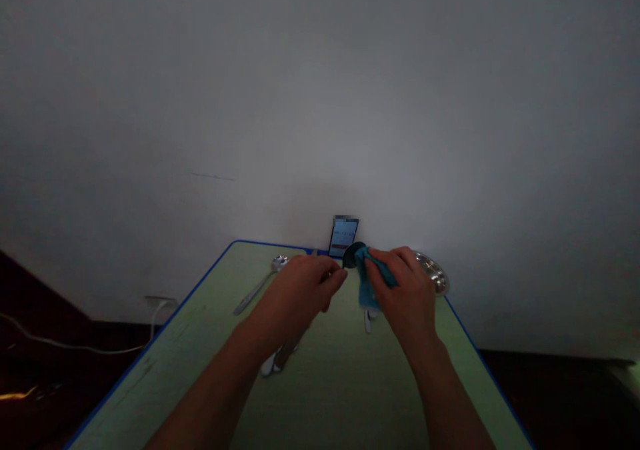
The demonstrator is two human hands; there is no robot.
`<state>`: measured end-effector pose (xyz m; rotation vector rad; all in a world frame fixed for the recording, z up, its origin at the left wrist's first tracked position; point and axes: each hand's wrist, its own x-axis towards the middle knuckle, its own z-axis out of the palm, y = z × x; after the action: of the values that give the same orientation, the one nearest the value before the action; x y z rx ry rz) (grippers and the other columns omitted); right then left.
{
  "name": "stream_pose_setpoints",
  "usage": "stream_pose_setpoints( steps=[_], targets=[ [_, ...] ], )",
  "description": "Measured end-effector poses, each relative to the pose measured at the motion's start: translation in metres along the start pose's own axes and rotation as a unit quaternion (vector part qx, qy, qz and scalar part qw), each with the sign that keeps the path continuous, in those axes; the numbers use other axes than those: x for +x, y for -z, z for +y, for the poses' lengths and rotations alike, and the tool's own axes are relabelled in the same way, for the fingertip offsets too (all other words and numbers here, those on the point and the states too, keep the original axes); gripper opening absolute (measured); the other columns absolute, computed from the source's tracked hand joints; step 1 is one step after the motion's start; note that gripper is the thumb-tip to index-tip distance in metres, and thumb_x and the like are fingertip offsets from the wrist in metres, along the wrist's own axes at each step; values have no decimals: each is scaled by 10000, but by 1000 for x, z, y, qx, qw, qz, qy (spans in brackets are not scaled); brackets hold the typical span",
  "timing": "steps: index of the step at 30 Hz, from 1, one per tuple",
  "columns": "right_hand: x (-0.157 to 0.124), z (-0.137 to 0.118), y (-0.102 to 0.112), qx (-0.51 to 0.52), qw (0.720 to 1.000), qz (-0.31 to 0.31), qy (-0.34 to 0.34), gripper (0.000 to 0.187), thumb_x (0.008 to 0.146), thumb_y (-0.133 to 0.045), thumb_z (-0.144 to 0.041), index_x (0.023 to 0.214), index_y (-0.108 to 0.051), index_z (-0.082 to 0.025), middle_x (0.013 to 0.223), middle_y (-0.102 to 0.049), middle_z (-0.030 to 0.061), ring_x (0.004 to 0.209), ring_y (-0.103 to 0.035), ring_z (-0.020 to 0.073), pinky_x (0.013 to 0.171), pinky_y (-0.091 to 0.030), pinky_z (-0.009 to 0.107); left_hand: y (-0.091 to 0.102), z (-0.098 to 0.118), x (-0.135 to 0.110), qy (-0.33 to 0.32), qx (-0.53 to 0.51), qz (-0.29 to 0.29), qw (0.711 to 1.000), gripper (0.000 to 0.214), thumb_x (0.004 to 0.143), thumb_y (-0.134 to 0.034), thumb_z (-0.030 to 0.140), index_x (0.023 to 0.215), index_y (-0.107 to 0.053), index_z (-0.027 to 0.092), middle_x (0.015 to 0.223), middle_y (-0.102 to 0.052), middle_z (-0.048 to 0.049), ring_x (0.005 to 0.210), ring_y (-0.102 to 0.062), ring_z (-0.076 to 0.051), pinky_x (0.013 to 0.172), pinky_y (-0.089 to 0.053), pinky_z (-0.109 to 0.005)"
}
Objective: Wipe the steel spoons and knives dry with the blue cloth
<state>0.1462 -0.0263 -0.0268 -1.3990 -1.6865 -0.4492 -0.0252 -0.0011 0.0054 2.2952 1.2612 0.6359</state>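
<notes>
My left hand (307, 283) is closed, with thumb and fingertips pinched at the near edge of a dark, shiny spoon (349, 257). The spoon's round bowl points up and away from me, and its handle is hidden by the hand. My right hand (405, 287) is closed on a teal cloth (369, 293), which is pressed against the right side of the bowl. Part of the cloth hangs below the fingers. Both hands are raised over the far half of the green table (345, 390).
A metal spoon (255, 293) lies at the left. More cutlery (271, 365) shows under my left forearm, and a small utensil handle (367, 322) lies below the cloth. A shiny metal bowl (434, 273) stands behind my right hand. A phone (343, 237) leans against the wall.
</notes>
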Motion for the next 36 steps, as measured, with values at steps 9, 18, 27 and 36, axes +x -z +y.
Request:
stream_pose_setpoints(
  steps=[9, 18, 27, 36],
  targets=[
    [4, -2, 5, 109, 991, 48, -54, 132, 813, -601, -239, 929, -638, -191, 839, -618, 20, 790, -591, 148, 732, -465, 297, 5, -5, 0, 6, -55, -39, 998, 361, 864, -410, 394, 633, -582, 176, 516, -597, 23, 510, -534, -117, 555, -344, -228],
    [4, -2, 7, 163, 977, 68, -118, 154, 807, -606, -282, 938, -641, -207, 861, -617, 15, 807, -574, 161, 723, -456, 318, 10, -13, 0, 6, -99, -44, 994, 315, 831, -476, 444, 720, -600, 177, 547, -624, 23, 458, -490, -100, 509, -339, -215],
    [5, -4, 7, 174, 977, 31, -121, 162, 801, -603, -299, 927, -654, -210, 866, -636, 33, 801, -586, 173, 713, -462, 324, 10, -16, -1, 33, -160, -62, 985, 313, 832, -467, 451, 762, -581, 168, 628, -669, -8, 456, -538, -104, 480, -402, -209],
    [4, -1, 4, 185, 978, 4, -94, 141, 805, -599, -267, 931, -645, -221, 858, -625, 22, 813, -581, 166, 732, -459, 320, 10, -14, 0, 34, -152, -64, 986, 338, 833, -458, 463, 763, -593, 162, 619, -667, -12, 450, -543, -101, 470, -414, -205]
  ],
)
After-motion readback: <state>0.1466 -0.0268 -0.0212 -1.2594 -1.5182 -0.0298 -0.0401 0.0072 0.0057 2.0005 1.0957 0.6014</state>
